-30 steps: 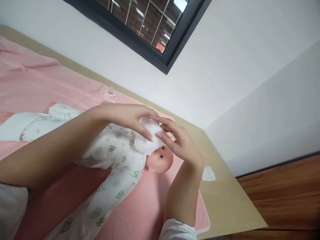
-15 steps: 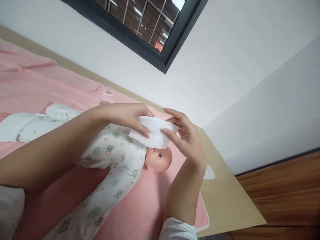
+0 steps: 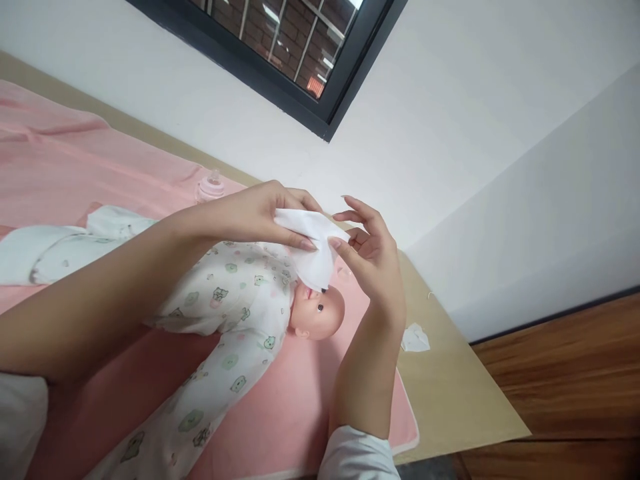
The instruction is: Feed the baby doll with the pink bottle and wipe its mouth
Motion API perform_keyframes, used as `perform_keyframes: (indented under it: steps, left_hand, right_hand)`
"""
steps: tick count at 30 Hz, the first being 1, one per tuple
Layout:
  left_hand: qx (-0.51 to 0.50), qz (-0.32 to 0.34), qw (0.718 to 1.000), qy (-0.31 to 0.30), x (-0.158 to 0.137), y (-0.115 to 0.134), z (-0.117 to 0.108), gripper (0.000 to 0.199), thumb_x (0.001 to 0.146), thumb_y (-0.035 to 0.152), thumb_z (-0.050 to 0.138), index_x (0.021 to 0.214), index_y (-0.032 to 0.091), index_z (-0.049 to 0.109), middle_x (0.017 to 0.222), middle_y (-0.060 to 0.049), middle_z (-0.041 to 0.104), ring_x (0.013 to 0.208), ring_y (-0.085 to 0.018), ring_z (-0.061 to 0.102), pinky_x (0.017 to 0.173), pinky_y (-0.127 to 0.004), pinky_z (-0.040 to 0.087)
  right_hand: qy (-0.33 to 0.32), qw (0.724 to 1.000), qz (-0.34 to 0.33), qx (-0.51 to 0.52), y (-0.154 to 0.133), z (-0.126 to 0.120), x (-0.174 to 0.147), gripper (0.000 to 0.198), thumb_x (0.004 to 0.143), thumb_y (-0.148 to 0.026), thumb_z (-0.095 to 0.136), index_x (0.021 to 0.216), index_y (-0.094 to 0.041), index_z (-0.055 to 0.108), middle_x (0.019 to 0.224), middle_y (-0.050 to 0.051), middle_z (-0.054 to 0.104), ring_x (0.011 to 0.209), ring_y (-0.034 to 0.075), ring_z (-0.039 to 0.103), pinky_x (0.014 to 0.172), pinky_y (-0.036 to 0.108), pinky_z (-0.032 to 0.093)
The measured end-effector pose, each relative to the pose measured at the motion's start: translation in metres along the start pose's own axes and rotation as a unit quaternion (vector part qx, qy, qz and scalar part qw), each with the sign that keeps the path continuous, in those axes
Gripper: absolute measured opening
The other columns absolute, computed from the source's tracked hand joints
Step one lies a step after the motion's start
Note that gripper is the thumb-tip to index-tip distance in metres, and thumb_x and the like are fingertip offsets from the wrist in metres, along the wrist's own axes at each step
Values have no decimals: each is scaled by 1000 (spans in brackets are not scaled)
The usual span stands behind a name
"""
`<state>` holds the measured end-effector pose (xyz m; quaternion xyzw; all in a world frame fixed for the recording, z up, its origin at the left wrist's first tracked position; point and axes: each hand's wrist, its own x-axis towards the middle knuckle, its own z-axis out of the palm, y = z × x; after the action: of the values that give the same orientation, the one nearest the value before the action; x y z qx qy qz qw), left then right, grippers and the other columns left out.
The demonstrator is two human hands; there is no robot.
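Between left hand (image 3: 287,217) and right hand (image 3: 370,260), both pinching it, hung a creased, white, tissue-like sheet (image 3: 320,230); uneven pulling risked tearing.

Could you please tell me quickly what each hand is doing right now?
Left hand: closed, holding the thin white sheet between thumb and fingers.
Right hand: pinching the sheet's right edge, other fingers raised.

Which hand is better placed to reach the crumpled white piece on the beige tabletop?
Probably the right hand: the crumpled white piece is closer to it than to the left hand. Both hands hold the white sheet, though.
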<state>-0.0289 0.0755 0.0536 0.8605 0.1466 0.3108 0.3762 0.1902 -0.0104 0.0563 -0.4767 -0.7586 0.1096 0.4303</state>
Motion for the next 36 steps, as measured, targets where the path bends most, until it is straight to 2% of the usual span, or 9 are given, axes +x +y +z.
perform_keyframes:
  steps: [3, 6, 9, 13, 17, 21, 27, 29, 36]
  left_hand:
    - [24, -21, 999, -2, 1, 1, 2, 43, 80, 53, 64, 109, 22, 73, 136, -3, 60, 125, -31, 54, 93, -34, 47]
    - [19, -27, 999, 12, 1, 1, 4, 50, 79, 55, 63, 118, 23, 70, 130, -4, 64, 127, -33, 52, 93, -37, 46]
    - [-21, -41, 998, 53, -1, 0, 3, 49, 80, 56, 64, 114, 21, 70, 115, -7, 69, 115, -32, 59, 87, -38, 47]
    - [-69, -60, 991, 100, -3, -2, -1, 38, 79, 56, 68, 90, 20, 69, 86, -4, 67, 88, -23, 62, 74, -35, 46]
    - [-96, -81, 991, 46, -1, -6, 2, 32, 75, 48, 76, 78, 19, 64, 72, 1, 60, 68, -13, 52, 60, -27, 39]
    - [-57, -103, 992, -46, 5, -13, 14, 34, 74, 48, 74, 70, 17, 61, 66, 0, 56, 62, -13, 50, 55, -26, 37]
    - [22, -108, 981, -159, 13, -21, 39, 21, 74, 38, 65, 69, 18, 60, 64, 1, 56, 59, -14, 52, 51, -24, 34]
    - [53, -123, 976, -172, 14, -23, 46, 19, 73, 36, 63, 71, 18, 61, 66, 1, 60, 62, -16, 56, 52, -23, 36]
    - [127, -139, 965, -180, 16, -31, 62, 18, 71, 33, 61, 65, 19, 51, 63, 1, 56, 58, -15, 53, 50, -24, 31]
  right_hand:
    - [-11, 1000, -1, 0, 0, 7, 2, 58, 91, -44, 61, 145, -36, 39, 132, 6, 57, 85, 14, 62, 76, 31, 59]
    - [-26, 1000, 1, 6, 0, 14, 4, 61, 92, -39, 61, 147, -36, 35, 136, 5, 55, 85, 13, 62, 80, 31, 58]
    - [-30, 999, 7, 9, 7, 14, 5, 62, 91, -34, 62, 147, -37, 36, 142, 6, 50, 90, 14, 63, 83, 31, 58]
    - [3, 999, 44, 16, 30, 5, 9, 63, 87, -35, 65, 145, -37, 39, 148, 7, 44, 100, 16, 64, 84, 32, 57]
    - [43, 991, 119, 46, 71, 1, 16, 59, 84, -37, 70, 138, -35, 48, 144, 6, 49, 99, 16, 64, 88, 32, 54]
    - [63, 966, 230, 104, 129, 11, 13, 49, 82, -33, 70, 129, -27, 58, 137, 8, 55, 88, 14, 66, 86, 32, 54]
    - [68, 873, 443, 193, 197, 37, -16, 23, 79, -17, 68, 102, -17, 66, 90, 3, 70, 79, 13, 66, 86, 29, 54]
    - [77, 858, 462, 211, 206, 40, -24, 18, 80, -16, 67, 97, -17, 66, 86, 3, 70, 81, 13, 66, 89, 28, 53]
    - [110, 858, 442, 236, 217, 43, -28, 16, 78, -14, 68, 94, -17, 68, 89, 3, 73, 81, 12, 67, 91, 27, 55]
